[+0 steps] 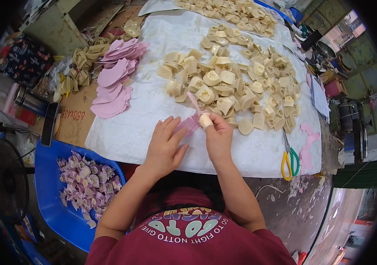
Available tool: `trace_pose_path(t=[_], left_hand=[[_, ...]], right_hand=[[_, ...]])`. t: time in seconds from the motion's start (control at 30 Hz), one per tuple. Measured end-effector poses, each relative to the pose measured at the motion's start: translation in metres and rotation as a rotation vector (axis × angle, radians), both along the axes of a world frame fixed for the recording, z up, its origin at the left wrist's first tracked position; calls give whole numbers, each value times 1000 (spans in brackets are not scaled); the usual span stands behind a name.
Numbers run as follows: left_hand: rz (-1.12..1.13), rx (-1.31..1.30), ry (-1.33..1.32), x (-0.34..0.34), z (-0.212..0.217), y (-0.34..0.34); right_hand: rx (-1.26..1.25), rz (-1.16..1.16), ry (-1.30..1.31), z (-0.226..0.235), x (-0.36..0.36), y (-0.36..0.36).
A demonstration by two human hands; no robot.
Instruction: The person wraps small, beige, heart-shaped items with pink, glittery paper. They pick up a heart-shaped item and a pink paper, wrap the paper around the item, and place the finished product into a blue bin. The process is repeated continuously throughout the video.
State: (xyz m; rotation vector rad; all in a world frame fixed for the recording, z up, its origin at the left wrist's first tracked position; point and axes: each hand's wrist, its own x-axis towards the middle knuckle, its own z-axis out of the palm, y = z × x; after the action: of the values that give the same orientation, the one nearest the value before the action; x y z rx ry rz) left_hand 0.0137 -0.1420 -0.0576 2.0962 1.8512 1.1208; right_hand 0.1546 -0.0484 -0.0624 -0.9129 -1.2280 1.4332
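Note:
In front of me my right hand (219,138) pinches a small cream moulded block (205,120), shaped like a shoe heel, between thumb and fingers. A thin pink piece of sheet material (189,126) lies against the block, and a narrow pink strip (193,100) sticks up beyond it. My left hand (165,145) rests with fingers stretched out, its fingertips beside the pink piece and partly over it. Many similar cream blocks (228,77) are heaped just past my hands on the white sheet (124,139). Overlapping pink cut pieces (111,95) lie in a row to the left.
A blue tub (49,194) at lower left holds many purple-pink wrapped pieces (87,181). Scissors (289,161) with yellow and green handles lie at the table's right front, near pink scraps (306,148). A phone (49,124) and a fan (5,181) are at the left.

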Motion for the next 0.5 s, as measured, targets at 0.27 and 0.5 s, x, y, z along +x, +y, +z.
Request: trace_pose_path(t=[0.27,0.5], left_hand=[[142,-61,247,-23,18,-15],[-9,-515,-1615,39,24,3]], right_hand=[[383,-292,-241,25,68,1],[903,22,-551,30,47,-40]])
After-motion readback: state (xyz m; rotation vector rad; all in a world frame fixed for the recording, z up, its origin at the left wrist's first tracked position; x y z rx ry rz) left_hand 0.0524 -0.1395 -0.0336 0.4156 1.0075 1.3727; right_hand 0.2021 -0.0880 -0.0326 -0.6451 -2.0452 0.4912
